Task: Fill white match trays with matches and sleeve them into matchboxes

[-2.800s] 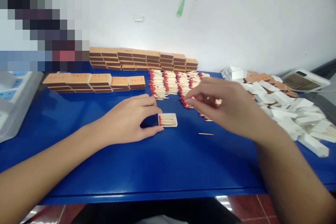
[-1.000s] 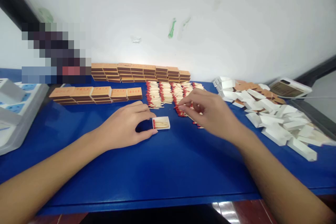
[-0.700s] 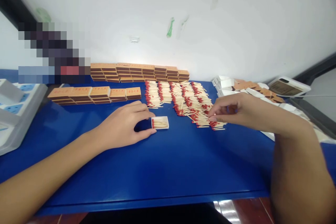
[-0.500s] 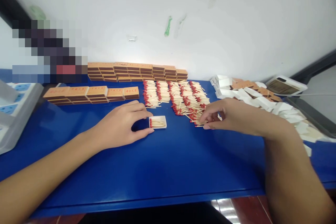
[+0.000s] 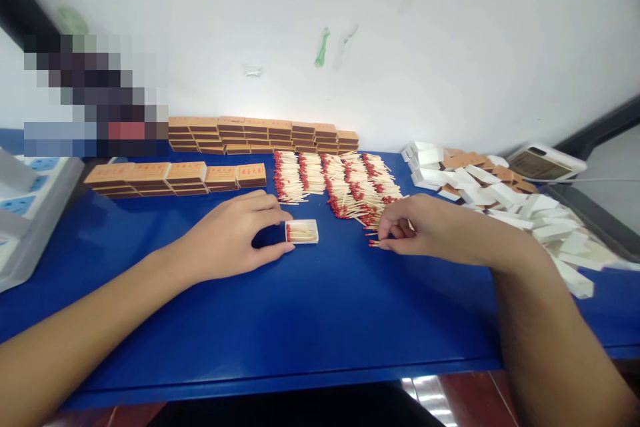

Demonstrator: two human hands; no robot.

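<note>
On the blue table, a small white matchbox tray (image 5: 311, 239) holds several red-headed matches (image 5: 299, 232). My left hand (image 5: 235, 233) grips the tray's left end between thumb and index finger. My right hand (image 5: 407, 223) is pinched on a few matches (image 5: 373, 243), their red heads poking out to the left of the fingertips. It is at the near right edge of the piles of loose matches (image 5: 345, 197), which lie in columns with heads to the left. My right fingers hide part of that edge.
Orange matchboxes (image 5: 235, 177) stand stacked in a row at the left, with a longer stacked row (image 5: 270, 130) against the wall. White trays (image 5: 505, 193) and orange sleeves are heaped at the right. A power strip (image 5: 35, 213) lies far left; a white device (image 5: 543, 161) stands back right.
My right hand has closed its fingers on a few matches and drawn slightly left and toward me from the pile. My left hand stays on the tray.
</note>
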